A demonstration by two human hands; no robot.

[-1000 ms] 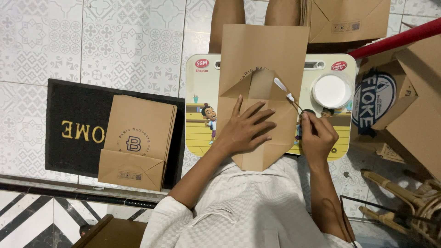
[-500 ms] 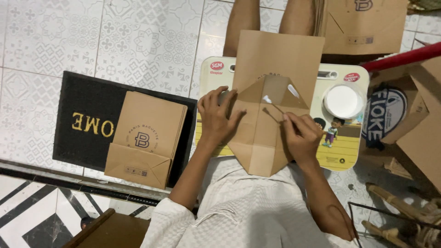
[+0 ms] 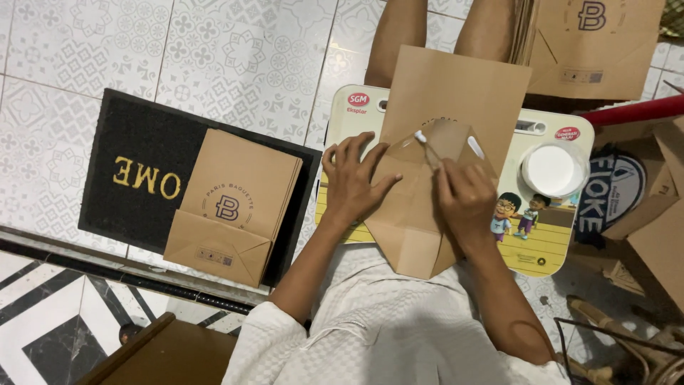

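Patterned white floor tiles spread around you, with a black doormat (image 3: 135,178) lying to your left and a finished paper bag (image 3: 231,207) lying flat on it. Across your lap sits a small cartoon-printed lap tray (image 3: 548,242), which serves as your worktop. On it lies the brown bag (image 3: 442,142) you are working on, flat, its folded bottom flaps opened toward you.

Your left hand (image 3: 353,182) lies spread on the bag's left side, fingers splayed and pressing the paper down near the flap edge. Your right hand (image 3: 467,199) is closed around a thin brush (image 3: 427,146), pinching its handle, with the white tip touching the upper edge of the opened flap.

Just right of the bag, a round white tub (image 3: 552,171) stands on the tray. Beyond the tray, a stack of bags (image 3: 591,46) rests near the bare legs of another person (image 3: 442,36). Cardboard boxes (image 3: 641,214) crowd your right side, and a red bar (image 3: 634,110) lies above them.
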